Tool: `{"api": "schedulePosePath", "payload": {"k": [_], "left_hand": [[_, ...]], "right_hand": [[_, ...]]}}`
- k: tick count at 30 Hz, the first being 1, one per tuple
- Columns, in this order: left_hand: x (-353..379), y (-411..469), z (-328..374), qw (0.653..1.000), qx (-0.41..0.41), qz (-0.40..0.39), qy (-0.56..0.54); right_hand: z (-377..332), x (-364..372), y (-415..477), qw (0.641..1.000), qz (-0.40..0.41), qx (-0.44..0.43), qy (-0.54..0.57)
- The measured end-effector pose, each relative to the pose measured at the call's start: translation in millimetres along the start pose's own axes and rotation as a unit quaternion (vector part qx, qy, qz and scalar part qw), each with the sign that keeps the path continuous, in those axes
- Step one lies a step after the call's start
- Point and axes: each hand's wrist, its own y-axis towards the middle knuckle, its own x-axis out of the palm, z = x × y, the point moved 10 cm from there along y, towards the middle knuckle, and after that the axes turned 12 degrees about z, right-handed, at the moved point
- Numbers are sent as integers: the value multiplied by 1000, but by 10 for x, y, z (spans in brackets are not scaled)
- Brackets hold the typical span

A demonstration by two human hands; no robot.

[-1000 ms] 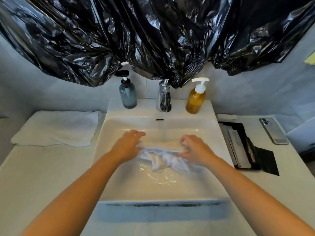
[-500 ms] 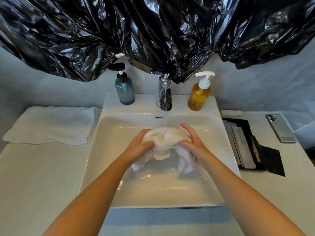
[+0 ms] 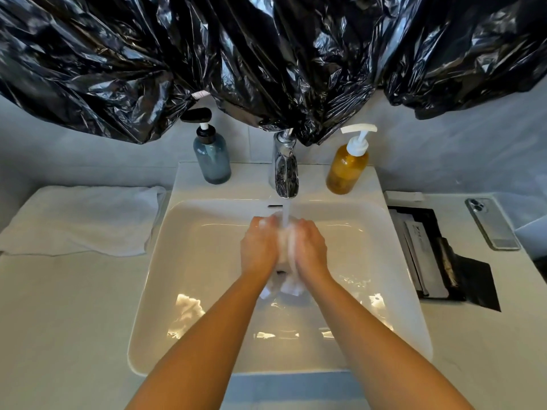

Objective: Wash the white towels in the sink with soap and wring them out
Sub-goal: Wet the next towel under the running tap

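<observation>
A wet white towel (image 3: 284, 247) is bunched between my two hands over the white sink (image 3: 189, 261). My left hand (image 3: 258, 247) grips it from the left and my right hand (image 3: 309, 247) grips it from the right, palms facing each other. Most of the towel is hidden by my hands; a crumpled end hangs out below my wrists. Water runs from the chrome tap (image 3: 284, 170) straight onto the towel. A second white towel (image 3: 80, 220) lies folded on the counter left of the sink. An amber soap bottle (image 3: 347, 168) stands right of the tap.
A blue-grey pump bottle (image 3: 211, 161) stands left of the tap. Black plastic sheeting (image 3: 266, 54) hangs over the wall above. Right of the sink sit a black tray of sachets (image 3: 435, 255) and a phone (image 3: 491, 223). Water pools on the sink floor.
The towel went from stretched out between my hands to a bundle squeezed between them. My hands came together under the running water.
</observation>
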Motion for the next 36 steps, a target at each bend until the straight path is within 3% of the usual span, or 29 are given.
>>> {"api": "schedulePosePath", "payload": {"k": [3,4,7,11,14,18,20,23,25,27,31,34,35,36], "left_hand": [[42,76,-320,973,-152,-13,-171],[11,70,-329,968,-153,-13,-197],[-94,-73,-101,978,-48,-40,-198],[-100,-273,32,979,-5,-42,-199],[-41,-247,32,993,0,5,-121],[-86,-114,22,996,6,75,-56],[-132,-42,-51,990,-47,76,-113],[-186,116,-91,979,-72,37,-186],[-182,177,-45,991,-2,-15,-136],[-169,175,-6,991,119,-64,-27],[-107,-13,-230,931,302,-125,165],[-58,-101,-516,903,254,-136,318],[-60,-100,-523,914,220,-133,313],[-91,-68,-486,942,181,-118,257]], "right_hand": [[-50,-50,97,998,-19,-51,15],[-54,-86,131,998,-15,-40,42],[27,-57,291,997,-17,23,74],[203,284,181,961,-133,179,164],[151,454,83,964,-167,148,141],[-173,367,99,996,-90,6,17],[-240,260,117,998,-59,-37,-3],[-137,118,113,994,-106,-23,9],[-84,19,158,988,-143,-59,-15],[-86,-81,207,976,-160,-129,-69],[83,-176,204,925,-198,-215,-244],[311,-179,132,851,-197,-245,-421],[326,-173,108,854,-184,-237,-425],[298,-174,76,880,-171,-222,-384]]}}
